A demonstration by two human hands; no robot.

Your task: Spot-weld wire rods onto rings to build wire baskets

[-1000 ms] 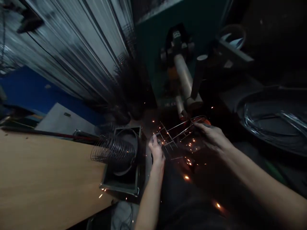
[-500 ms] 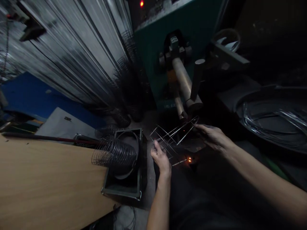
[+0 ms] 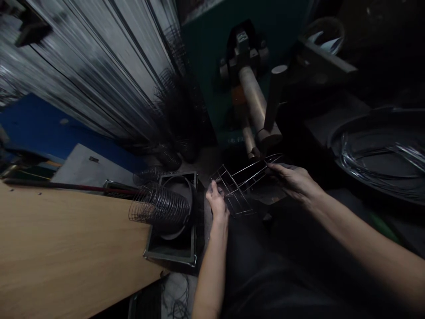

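A thin metal wire rack (image 3: 236, 188) spans the space between my two hands, in front of my dark-clothed lap. My left hand (image 3: 217, 199) pinches its left edge between thumb and fingers. On the other side, my right hand (image 3: 294, 179) is closed on the rack's right end, close to a ring-shaped wire. Right above the rack are the tips of the machine's metal arms (image 3: 254, 102), the lower one very near or touching the wire; I cannot tell which.
A green machine body (image 3: 206, 66) stands ahead. On the left, a bundle of wire rings (image 3: 162, 206) rests on a dark metal box (image 3: 171, 257) beside a wooden board (image 3: 76, 248). To the right is a round tray (image 3: 335, 128) holding loose wires (image 3: 372, 164).
The orange sparks below the rack and the red light on the machine are gone from view. My left hand has shifted slightly left and up, and the rack has turned a little.
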